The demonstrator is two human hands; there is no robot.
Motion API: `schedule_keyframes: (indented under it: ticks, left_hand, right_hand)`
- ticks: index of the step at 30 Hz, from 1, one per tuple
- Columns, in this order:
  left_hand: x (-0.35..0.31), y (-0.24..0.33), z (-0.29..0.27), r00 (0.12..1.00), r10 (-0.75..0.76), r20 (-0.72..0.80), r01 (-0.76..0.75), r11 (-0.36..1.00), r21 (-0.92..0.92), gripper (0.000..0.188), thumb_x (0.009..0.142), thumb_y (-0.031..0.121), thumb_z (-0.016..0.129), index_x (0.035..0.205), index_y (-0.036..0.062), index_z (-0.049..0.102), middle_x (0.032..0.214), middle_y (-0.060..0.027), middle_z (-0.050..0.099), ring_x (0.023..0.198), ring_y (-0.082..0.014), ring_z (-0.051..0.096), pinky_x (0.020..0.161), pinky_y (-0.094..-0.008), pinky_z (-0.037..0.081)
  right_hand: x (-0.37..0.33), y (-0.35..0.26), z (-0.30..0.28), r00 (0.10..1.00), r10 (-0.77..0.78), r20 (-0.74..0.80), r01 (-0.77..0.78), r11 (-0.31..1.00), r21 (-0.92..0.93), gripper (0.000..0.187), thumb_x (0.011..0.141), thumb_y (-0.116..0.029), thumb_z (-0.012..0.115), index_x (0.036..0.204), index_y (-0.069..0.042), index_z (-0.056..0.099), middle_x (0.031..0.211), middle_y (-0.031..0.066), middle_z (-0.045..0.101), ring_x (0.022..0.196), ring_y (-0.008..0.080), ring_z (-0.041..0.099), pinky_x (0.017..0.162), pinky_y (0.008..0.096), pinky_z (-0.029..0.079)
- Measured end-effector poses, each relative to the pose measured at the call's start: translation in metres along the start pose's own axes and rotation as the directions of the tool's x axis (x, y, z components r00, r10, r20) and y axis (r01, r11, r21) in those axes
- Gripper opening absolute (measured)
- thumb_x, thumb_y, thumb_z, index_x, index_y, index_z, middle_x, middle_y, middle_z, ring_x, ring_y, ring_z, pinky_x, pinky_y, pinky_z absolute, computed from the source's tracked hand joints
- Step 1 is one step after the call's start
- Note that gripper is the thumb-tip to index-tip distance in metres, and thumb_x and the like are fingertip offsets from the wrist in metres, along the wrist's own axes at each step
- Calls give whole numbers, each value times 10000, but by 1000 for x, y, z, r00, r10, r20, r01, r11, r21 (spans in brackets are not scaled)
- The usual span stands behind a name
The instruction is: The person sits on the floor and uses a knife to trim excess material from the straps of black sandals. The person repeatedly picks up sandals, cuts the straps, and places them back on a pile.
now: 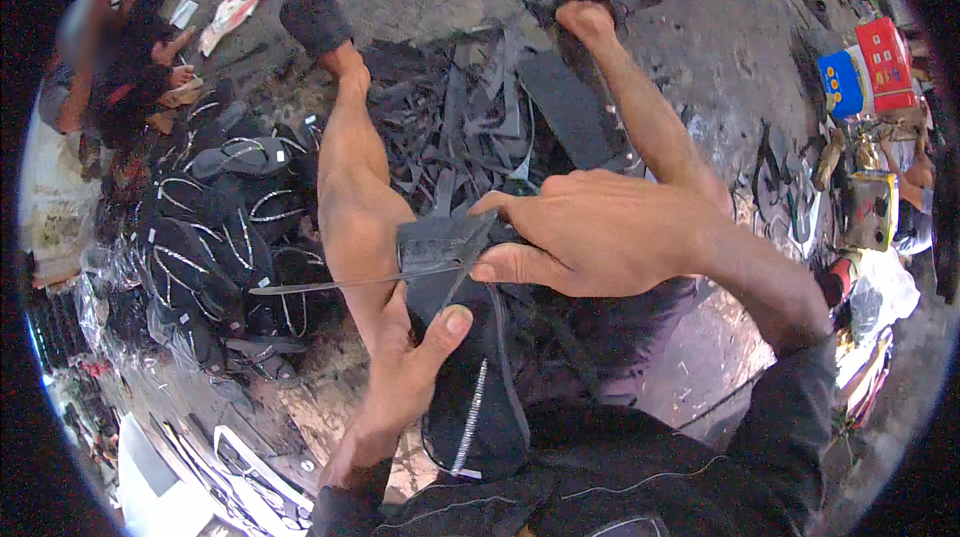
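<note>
A black sandal [468,367] with a silver beaded strap lies lengthwise above my lap, its near end close to my shirt. My left hand [415,362] is closed around its left side, thumb pressed on top. At the sandal's far end, my right hand [590,237] is closed, thumb and fingers pinching in front of a dark piece [430,242]. A long thin grey strip [340,285] sticks out leftward from beside the right thumb, past my left knee. What sits inside the right hand's grip is mostly hidden.
Black scraps and offcuts [460,127] lie heaped between my feet. A pile of black sandals with shiny straps [210,237] is at the left. Another person [120,87] sits far left. Red and blue boxes [885,65] stand far right, white sheets [160,477] lower left.
</note>
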State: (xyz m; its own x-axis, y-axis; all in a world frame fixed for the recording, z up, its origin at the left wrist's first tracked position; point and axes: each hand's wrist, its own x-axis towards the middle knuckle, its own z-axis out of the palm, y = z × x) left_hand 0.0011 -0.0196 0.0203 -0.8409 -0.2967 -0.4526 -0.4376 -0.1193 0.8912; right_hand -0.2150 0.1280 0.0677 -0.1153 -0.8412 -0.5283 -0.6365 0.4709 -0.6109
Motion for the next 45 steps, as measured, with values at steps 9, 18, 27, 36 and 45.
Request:
schedule_keyframes:
  ticks: [9, 18, 27, 36, 45]
  left_hand:
    - [19, 11, 71, 915, 386, -118, -318, 509, -800, 491, 1075, 370, 515, 1445, 47, 511, 1476, -62, 562, 1267, -221, 587, 1135, -428, 427]
    - [53, 34, 82, 963, 31, -267, -247, 497, -832, 399, 1007, 266, 696, 1330, 51, 605, 1232, -90, 712, 1138, -261, 692, 1001, -456, 573]
    - [23, -3, 84, 978, 24, -206, -149, 771, -619, 525, 953, 401, 721, 1299, 20, 621, 1187, -100, 715, 1012, -231, 725, 812, -366, 611]
    - [13, -19, 90, 971, 50, -236, -160, 866, -473, 515, 901, 418, 749, 1223, 22, 677, 1064, -78, 736, 866, -154, 728, 579, -245, 539]
    - [-11, -52, 61, 984, 39, -176, -106, 913, -394, 722, 800, 1, 812, 1446, -5, 489, 1250, -115, 658, 1117, -243, 674, 1027, -412, 538]
  right_hand:
    - [-22, 7, 109, 494, 329, -805, 376, 754, 539, 339, 1047, -146, 587, 1310, 43, 490, 783, 222, 672, 694, 356, 707, 624, 418, 498]
    - [-67, 35, 234, 463, 439, -770, 33, 860, 509, 345, 1011, -409, 630, 1058, -68, 619, 776, 193, 664, 721, 426, 678, 630, 494, 500]
    - [-105, 25, 188, 578, 396, -714, -83, 899, 431, 400, 987, -459, 654, 1062, -72, 582, 818, 170, 671, 811, 445, 679, 655, 537, 501]
    - [-124, 19, 149, 722, 338, -604, -114, 919, 378, 391, 1010, -440, 608, 1100, -62, 568, 790, 225, 687, 809, 472, 678, 670, 580, 499]
    - [-48, 39, 185, 674, 397, -623, -10, 848, 530, 358, 970, -266, 608, 1234, -25, 633, 850, 281, 696, 819, 460, 699, 721, 567, 518]
